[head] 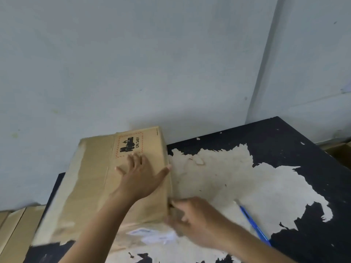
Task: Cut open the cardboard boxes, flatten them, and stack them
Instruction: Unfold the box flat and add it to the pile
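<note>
Shows a brown cardboard box (117,179) on the left part of a black table (284,149), close against a pale grey-blue wall (133,54). Bears on its top face a red-dashed warning label (129,146) with black battery symbols and the text UN 3481. Carries a blurred white sticker (152,234) on the near face.

Presses the left hand (140,177) flat on the top face, just below the warning label. Keeps the fingers straight and spread, thumb stretched out to the box's right edge.

Grips the box's right edge near the front corner with the right hand (193,223), fingers curled and thumb tip on the edge. Blurred here, so cannot tell the exact hold.

Includes a blue pen-like tool (252,223) lying on the table just beside the right wrist, apart from the box. Reveals a pale under-layer where the table's black coating is missing in large ragged patches. Takes in more brown cardboard (13,224) at the lower left, beside the table and below its edge.
</note>
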